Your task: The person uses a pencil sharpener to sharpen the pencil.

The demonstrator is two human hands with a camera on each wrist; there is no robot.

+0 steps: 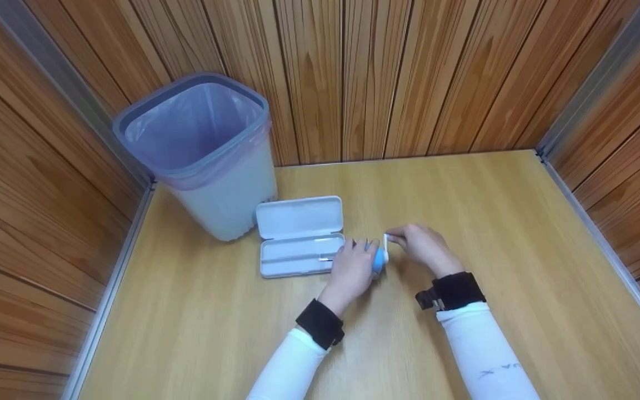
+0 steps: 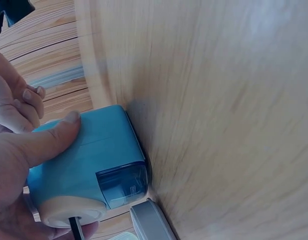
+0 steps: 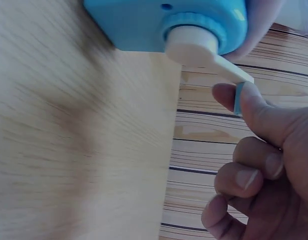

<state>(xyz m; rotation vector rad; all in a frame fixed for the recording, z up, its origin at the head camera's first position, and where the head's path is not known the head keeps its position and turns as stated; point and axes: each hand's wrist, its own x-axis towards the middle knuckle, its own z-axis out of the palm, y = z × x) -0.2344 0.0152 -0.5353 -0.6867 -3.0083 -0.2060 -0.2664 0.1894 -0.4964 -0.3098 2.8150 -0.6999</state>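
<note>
A blue pencil sharpener stands on the table, and my left hand grips its body with the thumb along one side. From the cream-coloured ring at its front sticks a dark pencil; most of it lies outside the left wrist view. A white crank handle comes off the sharpener's back. Its small blue knob is pinched between the thumb and index finger of my right hand, the other fingers curled beneath. In the head view the left hand hides much of the sharpener.
An open, light grey pencil case lies just left of the sharpener, its lid tipped back. Behind it on the left stands a lined waste bin. Wood-panelled walls enclose the table's back and sides.
</note>
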